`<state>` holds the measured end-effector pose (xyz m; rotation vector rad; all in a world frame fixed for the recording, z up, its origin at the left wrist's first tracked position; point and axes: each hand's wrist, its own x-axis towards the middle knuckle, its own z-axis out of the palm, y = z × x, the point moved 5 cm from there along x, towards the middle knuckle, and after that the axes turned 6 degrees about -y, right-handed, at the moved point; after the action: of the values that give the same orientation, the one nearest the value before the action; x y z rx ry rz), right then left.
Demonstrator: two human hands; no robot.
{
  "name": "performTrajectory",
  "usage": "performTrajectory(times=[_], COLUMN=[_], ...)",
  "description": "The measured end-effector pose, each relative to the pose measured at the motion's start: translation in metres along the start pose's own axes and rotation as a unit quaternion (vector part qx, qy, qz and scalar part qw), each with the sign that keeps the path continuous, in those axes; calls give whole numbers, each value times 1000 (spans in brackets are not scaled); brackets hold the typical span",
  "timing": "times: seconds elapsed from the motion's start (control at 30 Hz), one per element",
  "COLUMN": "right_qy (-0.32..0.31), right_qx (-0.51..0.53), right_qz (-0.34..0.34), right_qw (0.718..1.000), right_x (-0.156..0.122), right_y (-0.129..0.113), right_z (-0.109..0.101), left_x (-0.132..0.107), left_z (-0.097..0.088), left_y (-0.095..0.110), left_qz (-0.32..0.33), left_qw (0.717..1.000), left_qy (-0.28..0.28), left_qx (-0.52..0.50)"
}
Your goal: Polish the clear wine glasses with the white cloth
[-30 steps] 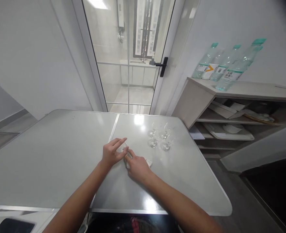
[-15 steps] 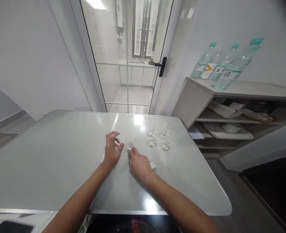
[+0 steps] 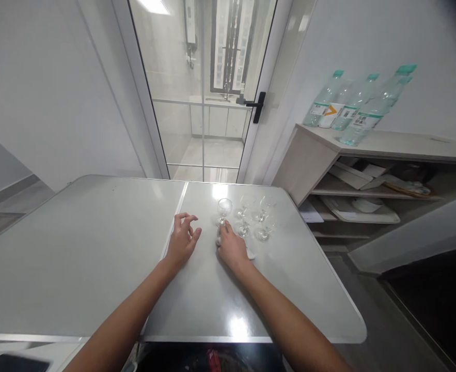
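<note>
My right hand has its fingers closed at the stem of a small clear stemmed glass, which stands upright on the table. A bit of white cloth shows from under the right side of this hand; how it is held is hidden. To the left of the glass, my left hand rests with its fingers apart and slightly curled, touching no glass. Several more stemmed glasses stand grouped just right of the held one.
The pale glossy table has a metal-edged seam near my left hand. Beyond it is a glazed door with a black handle. At right, a wooden shelf unit carries several plastic bottles. A dark phone-like object lies at lower left.
My right hand has moved the glass to the right and farther away, close to the other glasses. My left hand has shifted slightly right, still with its fingers apart.
</note>
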<state>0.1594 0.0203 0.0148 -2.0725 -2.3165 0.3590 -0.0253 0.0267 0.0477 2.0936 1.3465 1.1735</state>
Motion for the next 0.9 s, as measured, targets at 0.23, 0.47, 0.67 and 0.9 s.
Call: performTrajectory(times=[0.23, 0.47, 0.67, 0.9], right_qy=[-2, -40, -35, -15], right_qx=[-13, -6, 6, 36], right_qz=[-37, -57, -63, -241], right_qw=[999, 998, 997, 970], right_x=[0, 12, 17, -6], right_y=[-9, 2, 6, -24], right_z=[0, 0, -5, -5], left_x=[0, 0, 1, 2], left_z=[1, 5, 5, 12], left_y=[-2, -2, -2, -2], left_qz=[-11, -13, -10, -7], left_qw=[1000, 1000, 999, 989], left_qy=[-4, -23, -27, -106], left_qx=[12, 12, 15, 103])
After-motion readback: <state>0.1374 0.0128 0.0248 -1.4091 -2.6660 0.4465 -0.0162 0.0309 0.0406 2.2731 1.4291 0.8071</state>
